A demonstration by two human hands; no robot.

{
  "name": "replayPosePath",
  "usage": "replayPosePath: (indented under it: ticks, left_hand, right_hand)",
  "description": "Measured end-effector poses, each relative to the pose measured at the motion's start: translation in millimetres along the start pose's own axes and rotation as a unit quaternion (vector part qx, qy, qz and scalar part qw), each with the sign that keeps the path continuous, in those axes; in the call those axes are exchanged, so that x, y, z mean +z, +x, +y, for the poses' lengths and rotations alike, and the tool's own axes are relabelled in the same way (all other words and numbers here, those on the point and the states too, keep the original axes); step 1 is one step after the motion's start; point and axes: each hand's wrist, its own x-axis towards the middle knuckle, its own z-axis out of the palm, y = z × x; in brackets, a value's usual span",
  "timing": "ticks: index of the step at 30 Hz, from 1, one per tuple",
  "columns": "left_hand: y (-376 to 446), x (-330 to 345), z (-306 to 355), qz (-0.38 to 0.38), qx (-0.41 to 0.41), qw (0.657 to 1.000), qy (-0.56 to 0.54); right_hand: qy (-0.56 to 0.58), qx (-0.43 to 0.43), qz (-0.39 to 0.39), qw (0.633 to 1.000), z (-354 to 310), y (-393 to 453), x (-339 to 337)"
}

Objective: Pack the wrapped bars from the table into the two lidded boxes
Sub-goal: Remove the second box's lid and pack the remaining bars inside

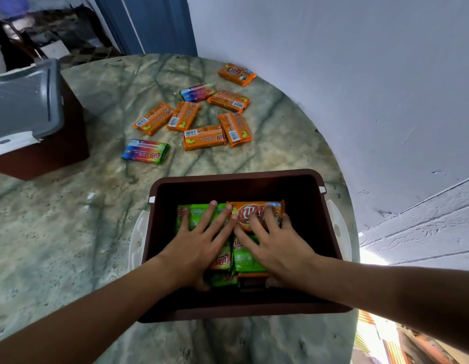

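I see the open box [238, 179] on the table [70, 232], nearest me, right of centre. In it lie packed bars [244, 258], with my left hand [199, 243] and right hand [278, 245] flat on top of them, side by side. Behind the box, 8 loose bars [204, 137] are scattered on the table. The lidded box [31, 122] sits far left. A wall [359, 74] stands right of the table.
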Motion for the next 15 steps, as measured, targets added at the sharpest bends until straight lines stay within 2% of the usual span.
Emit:
replayPosePath:
  ticks: [3,6,9,11,15]
  left_hand:
    - [1.2,-2.4,3.4,0.004,-0.022,1.0,0.005]
    - [-1.0,-2.4,-0.2,0.037,0.002,0.999,0.035]
    - [-2.3,4.5,-2.1,0.03,-0.027,0.999,0.023]
    - [0.2,3.9,0.7,0.048,-0.011,0.998,0.032]
    - [0.0,-1.8,4.4,0.03,-0.054,0.998,0.031]
  right_hand:
    - [0.003,-0.002,-0.008,1.0,0.9,0.3,-1.4]
    - [-0.001,0.008,-0.008,1.0,1.0,-0.2,-2.6]
    - [0.001,0.012,-0.007,1.0,0.1,0.6,-1.8]
    - [0.002,0.027,-0.003,1.0,0.9,0.5,-2.6]
    - [0.011,0.04,0.007,0.999,0.0,2.7,-7.0]
